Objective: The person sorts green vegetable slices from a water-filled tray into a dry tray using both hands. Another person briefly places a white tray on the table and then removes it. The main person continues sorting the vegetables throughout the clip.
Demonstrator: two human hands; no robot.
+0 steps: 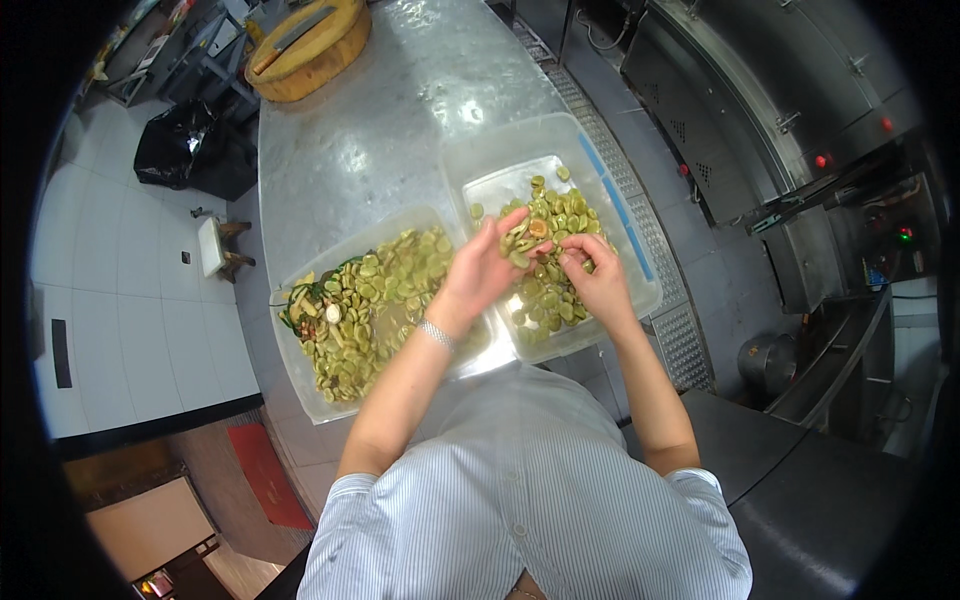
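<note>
My left hand (491, 262), palm up, holds several green broad beans (517, 238) and a small orange-brown piece (538, 228) on its fingers. Close beside its fingertips is my right hand (594, 274), thumb and forefinger pinched together; whether anything is between them is too small to tell. Both are above a clear plastic tub (646, 296) with green broad beans lying in it. Left of that stands a second plastic tub (300, 390), fuller, with beans in cloudy liquid. Dark green leaves (283, 313), reddish bits and a pale round piece (333, 313) lie at its left end.
The tubs stand at the near edge of a metal table (390, 112). A cleaver (300, 34) lies on a round wooden chopping block (330, 56) at its far left. A black bag-lined bin (187, 150) and a small stool (214, 246) are left. Steel kitchen equipment (720, 120) lines the right.
</note>
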